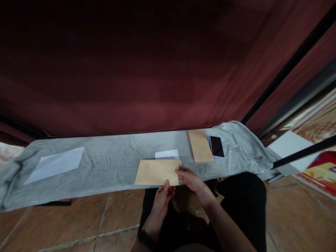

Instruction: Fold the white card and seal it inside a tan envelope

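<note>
A tan envelope (pixel 156 172) lies flat near the front edge of a low bench covered with grey cloth (pixel 115 164). My left hand (pixel 163 197) pinches its near right corner from below. My right hand (pixel 189 178) grips its right end, fingers on top. A folded white paper (pixel 167 154) peeks out just behind the envelope.
A second tan envelope (pixel 200 145) and a dark phone (pixel 217 146) lie side by side at the right of the bench. A white sheet (pixel 55 164) lies at the left. A dark red curtain (pixel 147 70) hangs behind. My black-trousered knees are over a tiled floor.
</note>
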`<state>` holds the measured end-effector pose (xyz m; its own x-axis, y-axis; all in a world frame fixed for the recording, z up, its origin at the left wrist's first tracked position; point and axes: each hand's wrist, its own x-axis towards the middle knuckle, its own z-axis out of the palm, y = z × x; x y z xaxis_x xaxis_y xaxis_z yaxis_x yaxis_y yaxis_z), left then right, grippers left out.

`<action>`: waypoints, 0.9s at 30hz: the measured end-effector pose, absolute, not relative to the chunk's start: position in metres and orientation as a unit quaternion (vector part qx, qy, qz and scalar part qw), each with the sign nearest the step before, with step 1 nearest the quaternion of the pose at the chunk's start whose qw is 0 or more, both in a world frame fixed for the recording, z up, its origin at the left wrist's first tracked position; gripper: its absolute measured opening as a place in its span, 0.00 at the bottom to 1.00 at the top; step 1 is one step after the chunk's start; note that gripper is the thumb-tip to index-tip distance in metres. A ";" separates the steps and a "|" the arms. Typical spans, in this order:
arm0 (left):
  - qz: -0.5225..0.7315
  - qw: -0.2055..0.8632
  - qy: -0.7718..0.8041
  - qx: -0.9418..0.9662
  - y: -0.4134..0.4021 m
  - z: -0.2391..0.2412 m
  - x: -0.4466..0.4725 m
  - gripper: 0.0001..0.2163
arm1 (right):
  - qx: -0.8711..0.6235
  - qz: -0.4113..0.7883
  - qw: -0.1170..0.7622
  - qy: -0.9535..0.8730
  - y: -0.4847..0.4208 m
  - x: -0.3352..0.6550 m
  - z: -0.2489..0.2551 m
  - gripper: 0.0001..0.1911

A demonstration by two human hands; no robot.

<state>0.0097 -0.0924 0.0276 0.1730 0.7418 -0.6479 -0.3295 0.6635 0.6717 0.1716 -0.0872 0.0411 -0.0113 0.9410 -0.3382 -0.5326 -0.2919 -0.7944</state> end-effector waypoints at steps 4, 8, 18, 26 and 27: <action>0.368 0.720 0.535 0.245 -0.107 0.026 0.010 0.25 | -0.391 0.727 0.518 -0.223 -0.097 0.170 0.043 0.26; 0.290 0.737 0.517 0.324 -0.123 0.028 0.004 0.24 | -0.389 0.691 0.551 -0.259 -0.108 0.164 0.046 0.28; 0.180 0.078 0.373 0.907 -0.105 0.084 -0.045 0.41 | -0.418 0.708 0.504 -0.266 -0.159 0.180 0.065 0.29; 0.084 0.072 0.268 0.957 -0.110 0.073 -0.042 0.44 | -0.436 0.739 0.445 -0.256 -0.207 0.192 0.066 0.29; 0.091 0.080 0.275 0.954 -0.113 0.074 -0.040 0.44 | -0.437 0.736 0.451 -0.255 -0.212 0.195 0.066 0.28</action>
